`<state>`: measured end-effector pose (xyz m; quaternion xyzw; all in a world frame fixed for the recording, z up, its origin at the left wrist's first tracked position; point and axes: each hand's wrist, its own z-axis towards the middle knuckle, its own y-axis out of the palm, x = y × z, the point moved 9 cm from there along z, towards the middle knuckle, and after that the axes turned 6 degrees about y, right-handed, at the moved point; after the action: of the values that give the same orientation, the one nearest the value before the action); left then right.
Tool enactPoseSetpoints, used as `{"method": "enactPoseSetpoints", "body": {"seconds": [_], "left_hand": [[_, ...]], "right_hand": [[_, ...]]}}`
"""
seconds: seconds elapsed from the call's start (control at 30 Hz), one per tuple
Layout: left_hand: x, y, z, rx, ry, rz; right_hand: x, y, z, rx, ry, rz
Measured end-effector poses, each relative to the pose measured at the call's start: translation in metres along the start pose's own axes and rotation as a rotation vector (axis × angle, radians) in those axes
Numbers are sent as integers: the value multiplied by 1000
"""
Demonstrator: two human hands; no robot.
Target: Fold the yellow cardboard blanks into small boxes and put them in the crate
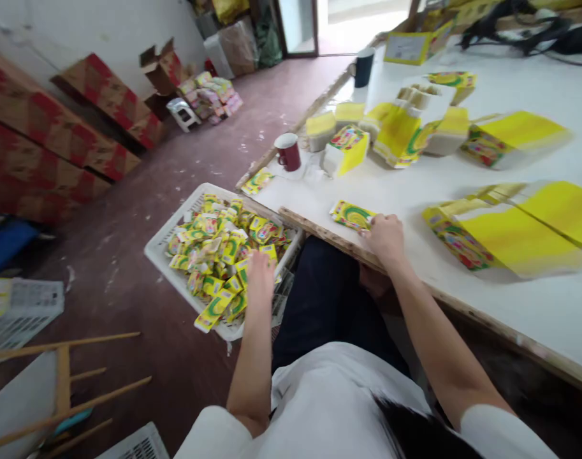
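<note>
My left hand (261, 277) is over the white plastic basket (162, 260), which is heaped with small yellow and green packets (214, 309). Its fingers point down among the packets, and blur hides whether they grip one. On the white table (338, 271), near its front edge, my right hand (387, 237) has its fingers closed on the right end of a flat yellow packet (352, 215). Another yellow packet (257, 182) lies at the table corner, above the basket.
A red mug (289, 156) and a dark mug (364, 68) stand along the table's left edge. Several yellow boxes (510, 226) are spread over the table. Red-striped cartons (99, 99) are stacked by the wall. At lower left is a wooden-framed chair (64, 382).
</note>
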<state>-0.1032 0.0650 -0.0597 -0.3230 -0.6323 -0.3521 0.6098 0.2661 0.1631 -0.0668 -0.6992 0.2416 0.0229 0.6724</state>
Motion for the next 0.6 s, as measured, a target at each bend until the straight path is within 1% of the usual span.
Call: {"method": "enactPoseSetpoints", "body": {"seconds": [0.1, 0.17, 0.27, 0.4, 0.5, 0.6], "left_hand": [[-25, 21, -29, -94, -57, 9], [-33, 32, -44, -144, -78, 4], [-33, 41, -57, -217, -97, -17], [-28, 52, -66, -340, -144, -70], [-28, 58, -70, -365, -184, -106], [-32, 63, -76, -376, -221, -123]], "right_hand": [[3, 14, 2, 22, -15, -70], [4, 17, 2, 53, -42, -73], [10, 12, 2, 99, -21, -78], [11, 9, 6, 37, 34, -126], [6, 9, 8, -3, 56, -144], [0, 6, 7, 3, 57, -75]]}}
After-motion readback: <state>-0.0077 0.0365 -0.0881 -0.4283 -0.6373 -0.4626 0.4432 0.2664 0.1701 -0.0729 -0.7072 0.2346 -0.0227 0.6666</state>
